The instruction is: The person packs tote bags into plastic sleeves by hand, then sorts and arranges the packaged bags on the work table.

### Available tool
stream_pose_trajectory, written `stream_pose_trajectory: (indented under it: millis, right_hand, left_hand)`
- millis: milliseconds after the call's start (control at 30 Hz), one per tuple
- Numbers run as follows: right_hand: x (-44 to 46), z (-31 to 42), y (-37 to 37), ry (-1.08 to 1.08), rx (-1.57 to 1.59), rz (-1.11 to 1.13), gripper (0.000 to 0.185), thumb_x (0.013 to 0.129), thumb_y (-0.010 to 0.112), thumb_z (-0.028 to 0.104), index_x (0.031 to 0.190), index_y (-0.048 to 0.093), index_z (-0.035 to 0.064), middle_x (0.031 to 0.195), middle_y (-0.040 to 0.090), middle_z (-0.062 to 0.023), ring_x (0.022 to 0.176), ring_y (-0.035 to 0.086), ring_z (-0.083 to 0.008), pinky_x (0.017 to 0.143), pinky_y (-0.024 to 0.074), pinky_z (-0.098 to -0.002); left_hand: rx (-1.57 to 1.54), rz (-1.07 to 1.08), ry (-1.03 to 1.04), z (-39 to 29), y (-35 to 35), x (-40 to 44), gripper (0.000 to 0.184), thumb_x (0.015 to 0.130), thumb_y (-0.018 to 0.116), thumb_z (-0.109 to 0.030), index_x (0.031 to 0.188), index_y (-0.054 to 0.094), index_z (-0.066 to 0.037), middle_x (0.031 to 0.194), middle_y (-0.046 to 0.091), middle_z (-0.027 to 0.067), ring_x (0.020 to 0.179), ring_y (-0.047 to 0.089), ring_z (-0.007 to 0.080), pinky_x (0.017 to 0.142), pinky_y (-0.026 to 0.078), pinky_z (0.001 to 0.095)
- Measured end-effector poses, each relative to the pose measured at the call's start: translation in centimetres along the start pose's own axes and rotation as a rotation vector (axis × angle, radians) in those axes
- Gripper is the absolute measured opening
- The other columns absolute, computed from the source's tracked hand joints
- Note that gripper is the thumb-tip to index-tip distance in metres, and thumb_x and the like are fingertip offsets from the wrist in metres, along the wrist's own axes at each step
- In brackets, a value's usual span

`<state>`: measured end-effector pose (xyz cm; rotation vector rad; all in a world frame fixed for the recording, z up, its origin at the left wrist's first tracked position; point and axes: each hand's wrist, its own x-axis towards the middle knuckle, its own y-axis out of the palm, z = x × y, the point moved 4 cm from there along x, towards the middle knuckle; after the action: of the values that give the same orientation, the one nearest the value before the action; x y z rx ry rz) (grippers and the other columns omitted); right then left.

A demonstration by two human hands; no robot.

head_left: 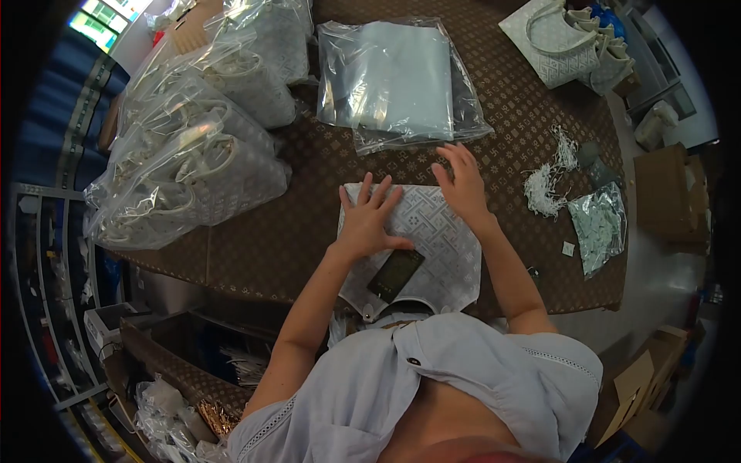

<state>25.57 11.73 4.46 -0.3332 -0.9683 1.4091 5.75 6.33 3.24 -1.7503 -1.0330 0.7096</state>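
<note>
A pale grey handbag [444,247] with a woven line pattern lies flat on the table before me, its opening and handle towards my body. My left hand [367,220] rests on its left part with fingers spread. Close to my left thumb, a dark flat rectangle [396,275] with faint markings lies on the bag; I cannot tell whether it is a tag or a phone. My right hand [463,185] is over the bag's far right corner, fingers apart and slightly bent, holding nothing. Beyond both hands is a clear plastic packet [405,77] with pale flat sheets inside.
Bagged handbags [193,162] are heaped at the left. More handbags [552,42] stand at the far right. White strings [546,189] and a clear bag of small pale squares [598,229] lie on the right of the brown patterned tablecloth [255,258]. Cardboard boxes [670,197] stand beyond the right edge.
</note>
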Motion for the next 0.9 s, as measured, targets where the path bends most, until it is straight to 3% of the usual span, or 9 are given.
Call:
stream_pose_trajectory:
  millis: [167, 333, 400, 467, 500, 633, 800, 867, 900]
  right_hand:
    - [10.1, 1.1, 9.9, -0.158, -0.067, 0.142, 0.041, 0.083, 0.063, 0.024, 0.119, 0.054, 0.0075, 0.124, 0.053, -0.0130, 0.124, 0.041, -0.0361, 0.102, 0.0337, -0.0454]
    - [14.3, -0.5, 20.3, -0.423, -0.656, 0.419, 0.040, 0.082, 0.061, 0.027, 0.121, 0.056, 0.0173, 0.137, 0.042, -0.0088, 0.135, 0.026, -0.0301, 0.105, 0.0285, -0.0497]
    - [15.2, 0.1, 19.5, -0.425, -0.587, 0.352, 0.028, 0.083, 0.060, 0.025, 0.109, 0.062, 0.0156, 0.126, 0.054, -0.0073, 0.129, 0.039, -0.0249, 0.104, 0.0309, -0.0463]
    - [15.8, 0.1, 18.5, -0.272, -0.368, 0.459, 0.018, 0.085, 0.058, 0.024, 0.097, 0.064, 0.0131, 0.104, 0.065, -0.0055, 0.118, 0.052, -0.0207, 0.101, 0.0339, -0.0445]
    - [15.4, 0.6, 16.8, -0.358, -0.223, 0.118, 0.013, 0.087, 0.056, 0.021, 0.091, 0.063, 0.0112, 0.085, 0.067, -0.0049, 0.098, 0.063, -0.0180, 0.090, 0.0435, -0.0401]
    - [16.4, 1.2, 7.5, 0.016, 0.537, -0.039, 0.018, 0.095, 0.050, 0.023, 0.099, 0.056, 0.0068, 0.089, 0.067, -0.0085, 0.080, 0.066, -0.0185, 0.065, 0.0512, -0.0290]
    - [16.3, 4.1, -7.1, 0.235, 1.338, -0.224, 0.023, 0.099, 0.040, 0.028, 0.101, 0.050, 0.0077, 0.106, 0.064, -0.0160, 0.087, 0.066, -0.0264, 0.055, 0.0493, -0.0271]
    - [14.8, 3.1, -10.6, 0.294, 1.526, -0.261, 0.025, 0.099, 0.039, 0.029, 0.101, 0.051, 0.0072, 0.112, 0.062, -0.0171, 0.094, 0.064, -0.0271, 0.058, 0.0513, -0.0282]
    - [14.3, 3.0, -11.9, 0.125, 1.850, -0.002, 0.027, 0.099, 0.038, 0.028, 0.102, 0.053, 0.0064, 0.121, 0.056, -0.0177, 0.105, 0.059, -0.0283, 0.069, 0.0519, -0.0337]
  left_hand:
    - [-0.041, -0.004, -0.011, 0.5, 0.4, -0.2, 0.109, 0.052, 0.068, -0.071, 0.140, 0.037, -0.014, 0.148, 0.027, 0.0083, 0.139, 0.013, 0.0351, 0.099, 0.004, 0.0726]
    - [-0.074, 0.012, -0.034, 0.9, 0.8, 0.0, 0.110, 0.052, 0.067, -0.072, 0.140, 0.036, -0.014, 0.149, 0.025, 0.0082, 0.140, 0.011, 0.0343, 0.099, 0.001, 0.0721]
    - [-0.085, 0.012, -0.034, 1.1, 0.7, 0.1, 0.110, 0.052, 0.067, -0.073, 0.140, 0.036, -0.014, 0.149, 0.024, 0.0081, 0.140, 0.010, 0.0341, 0.099, 0.000, 0.0721]
    - [-0.100, 0.023, -0.037, 1.1, 0.7, 0.3, 0.111, 0.052, 0.066, -0.073, 0.140, 0.036, -0.014, 0.150, 0.023, 0.0082, 0.140, 0.010, 0.0340, 0.099, -0.001, 0.0720]
    - [-0.110, 0.024, -0.028, 1.0, 0.8, 0.2, 0.111, 0.052, 0.066, -0.073, 0.140, 0.036, -0.014, 0.150, 0.023, 0.0082, 0.140, 0.010, 0.0340, 0.099, -0.001, 0.0720]
    - [-0.104, 0.022, -0.024, 1.2, 0.7, 0.4, 0.110, 0.053, 0.067, -0.073, 0.140, 0.035, -0.014, 0.150, 0.023, 0.0088, 0.140, 0.009, 0.0340, 0.099, -0.004, 0.0715]
    - [-0.482, -0.051, -0.062, 3.4, -0.4, 1.2, 0.107, 0.065, 0.062, -0.071, 0.142, 0.029, -0.005, 0.150, 0.021, 0.0144, 0.139, 0.013, 0.0351, 0.106, 0.003, 0.0635]
    - [-1.038, -0.096, -0.204, 4.9, -2.1, 2.9, 0.107, 0.071, 0.053, -0.073, 0.142, 0.021, 0.000, 0.149, 0.021, 0.0174, 0.138, 0.018, 0.0352, 0.107, 0.011, 0.0555]
    - [-1.318, -0.121, -0.278, 5.4, -2.9, 3.9, 0.107, 0.074, 0.048, -0.074, 0.142, 0.017, 0.002, 0.148, 0.021, 0.0189, 0.137, 0.020, 0.0352, 0.108, 0.015, 0.0515]
